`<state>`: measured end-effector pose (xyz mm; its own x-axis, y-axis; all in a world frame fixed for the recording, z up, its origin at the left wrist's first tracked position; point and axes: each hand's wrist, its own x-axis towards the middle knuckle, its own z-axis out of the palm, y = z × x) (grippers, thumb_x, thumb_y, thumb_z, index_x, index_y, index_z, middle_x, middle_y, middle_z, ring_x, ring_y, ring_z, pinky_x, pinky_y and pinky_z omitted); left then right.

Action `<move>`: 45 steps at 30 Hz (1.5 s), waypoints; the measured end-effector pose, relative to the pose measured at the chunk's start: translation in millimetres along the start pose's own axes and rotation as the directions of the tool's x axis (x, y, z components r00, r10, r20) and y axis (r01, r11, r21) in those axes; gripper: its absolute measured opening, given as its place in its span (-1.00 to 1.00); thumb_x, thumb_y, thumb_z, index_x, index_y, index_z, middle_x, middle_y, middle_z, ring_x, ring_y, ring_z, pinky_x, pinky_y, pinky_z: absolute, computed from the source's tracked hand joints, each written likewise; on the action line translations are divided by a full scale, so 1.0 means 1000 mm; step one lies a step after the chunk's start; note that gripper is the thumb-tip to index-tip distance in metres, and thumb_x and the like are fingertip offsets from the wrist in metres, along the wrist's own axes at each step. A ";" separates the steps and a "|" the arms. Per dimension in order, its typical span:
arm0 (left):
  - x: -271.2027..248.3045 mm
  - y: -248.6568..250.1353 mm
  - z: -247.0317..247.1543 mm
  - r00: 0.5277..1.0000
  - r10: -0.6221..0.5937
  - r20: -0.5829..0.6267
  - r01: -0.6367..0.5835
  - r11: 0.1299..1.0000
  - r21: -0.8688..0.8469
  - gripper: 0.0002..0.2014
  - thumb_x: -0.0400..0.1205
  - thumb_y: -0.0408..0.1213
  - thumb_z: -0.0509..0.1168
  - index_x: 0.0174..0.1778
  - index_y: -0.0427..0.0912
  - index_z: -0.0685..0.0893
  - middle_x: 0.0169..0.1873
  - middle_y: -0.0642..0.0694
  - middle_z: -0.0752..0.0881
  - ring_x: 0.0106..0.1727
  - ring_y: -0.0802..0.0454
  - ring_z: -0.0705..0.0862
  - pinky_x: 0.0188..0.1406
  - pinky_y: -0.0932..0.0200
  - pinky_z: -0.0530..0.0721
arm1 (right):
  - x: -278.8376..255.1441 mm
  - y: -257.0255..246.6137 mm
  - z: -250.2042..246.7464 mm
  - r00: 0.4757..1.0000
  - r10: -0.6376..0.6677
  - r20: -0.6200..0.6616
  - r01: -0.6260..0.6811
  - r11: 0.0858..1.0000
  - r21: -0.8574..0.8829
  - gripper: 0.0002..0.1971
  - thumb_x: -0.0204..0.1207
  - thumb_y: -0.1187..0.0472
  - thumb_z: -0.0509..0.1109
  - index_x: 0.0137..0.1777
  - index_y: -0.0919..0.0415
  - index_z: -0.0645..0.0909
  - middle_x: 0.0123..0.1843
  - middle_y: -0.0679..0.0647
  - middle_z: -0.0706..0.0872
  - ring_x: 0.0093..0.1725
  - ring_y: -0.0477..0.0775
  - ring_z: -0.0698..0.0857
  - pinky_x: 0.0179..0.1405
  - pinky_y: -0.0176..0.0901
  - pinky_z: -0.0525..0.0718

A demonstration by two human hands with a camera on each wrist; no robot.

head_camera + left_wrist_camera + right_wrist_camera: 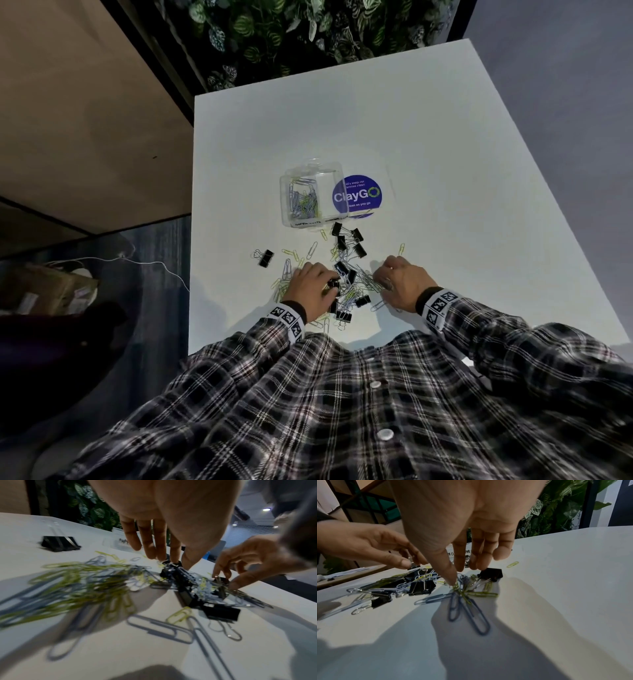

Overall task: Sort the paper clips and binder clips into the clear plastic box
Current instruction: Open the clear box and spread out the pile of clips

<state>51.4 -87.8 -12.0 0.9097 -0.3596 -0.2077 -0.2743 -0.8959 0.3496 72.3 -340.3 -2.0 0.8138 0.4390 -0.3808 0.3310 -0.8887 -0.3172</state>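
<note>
A clear plastic box (283, 205) stands mid-table, with blue and yellow paper clips (305, 202) in its left compartment. In front of it lies a mixed pile of paper clips (82, 580) and black binder clips (349, 243). My left hand (329, 284) reaches into the pile, thumb and fingers pinching a black binder clip (171, 566). My right hand (457, 577) pinches a bunch of blue and yellow paper clips (464, 597) at the pile's right side. Another binder clip (491, 573) lies just beyond those fingers.
One binder clip (265, 257) lies apart at the left, and a single yellow paper clip (401, 247) at the right. A round blue ClayGO sticker (356, 197) sits beside the box. The white table (445, 154) ends at a leafy wall behind.
</note>
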 end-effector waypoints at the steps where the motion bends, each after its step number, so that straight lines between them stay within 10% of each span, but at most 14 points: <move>1: 0.001 0.008 -0.002 0.999 0.046 0.018 -0.046 0.999 -0.005 -0.65 0.65 0.04 0.18 0.31 0.04 0.58 0.18 0.02 0.58 0.24 0.01 0.48 0.34 -0.08 0.45 | 0.000 0.000 -0.001 1.000 -0.007 -0.002 0.007 1.000 0.005 -0.58 0.43 0.14 0.36 0.33 0.05 0.58 0.21 0.12 0.59 0.21 0.18 0.56 -0.06 0.07 0.71; 8: 0.011 0.039 -0.004 0.947 0.082 0.311 -0.141 0.975 0.173 -0.25 0.54 0.12 0.34 0.60 -0.05 0.24 0.46 -0.15 0.39 0.42 -0.16 0.41 0.37 -0.11 0.39 | -0.007 0.003 0.000 0.997 -0.068 0.030 0.068 0.998 0.006 -0.43 0.37 0.17 0.38 0.45 0.01 0.52 0.22 0.11 0.59 0.22 0.18 0.53 -0.02 0.08 0.72; 17: 0.017 0.027 -0.005 0.970 0.058 0.236 -0.095 0.984 0.152 -0.60 0.66 -0.08 0.23 0.44 0.03 0.45 0.28 -0.09 0.60 0.31 -0.12 0.55 0.34 -0.06 0.37 | -0.025 0.027 0.005 0.998 -0.021 0.052 0.023 0.999 -0.041 -0.14 0.27 -0.28 0.50 0.57 -0.05 0.35 0.48 0.12 0.46 0.39 0.22 0.47 0.26 0.15 0.61; 25: 0.010 0.015 -0.009 0.977 -0.064 0.202 0.007 0.963 0.268 -0.25 0.53 0.18 0.30 0.60 0.04 0.23 0.53 -0.16 0.30 0.51 -0.20 0.29 0.45 -0.17 0.28 | -0.017 0.017 0.010 0.998 0.008 0.069 -0.008 1.000 -0.003 -0.19 0.43 -0.13 0.49 0.64 0.00 0.25 0.51 0.11 0.41 0.46 0.18 0.39 0.26 0.10 0.62; 38: 0.010 0.039 0.000 0.917 0.260 0.302 -0.293 0.954 0.069 -0.71 0.70 -0.03 0.20 0.25 0.00 0.68 0.10 -0.04 0.67 0.22 -0.06 0.54 0.38 0.00 0.28 | -0.022 0.026 0.011 0.999 -0.032 0.029 0.031 0.999 0.033 -0.30 0.46 -0.07 0.47 0.58 0.01 0.37 0.39 0.13 0.52 0.37 0.20 0.48 0.17 0.12 0.65; 45: 0.000 0.015 -0.053 0.992 -0.084 0.098 0.106 0.965 -0.240 -0.83 0.61 0.00 0.32 -0.02 0.03 0.72 -0.15 0.14 0.67 -0.15 0.18 0.63 -0.06 0.18 0.69 | -0.016 0.016 0.013 1.000 -0.027 0.010 0.026 0.999 0.046 -0.45 0.56 0.03 0.40 0.55 0.05 0.43 0.36 0.14 0.56 0.36 0.21 0.51 0.17 0.10 0.66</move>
<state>64.1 -87.7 41.6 0.8944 -0.3070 -0.3252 -0.0938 -0.8398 0.5347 58.8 -359.6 -12.0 0.7996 0.4641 -0.3811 0.3302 -0.8698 -0.3666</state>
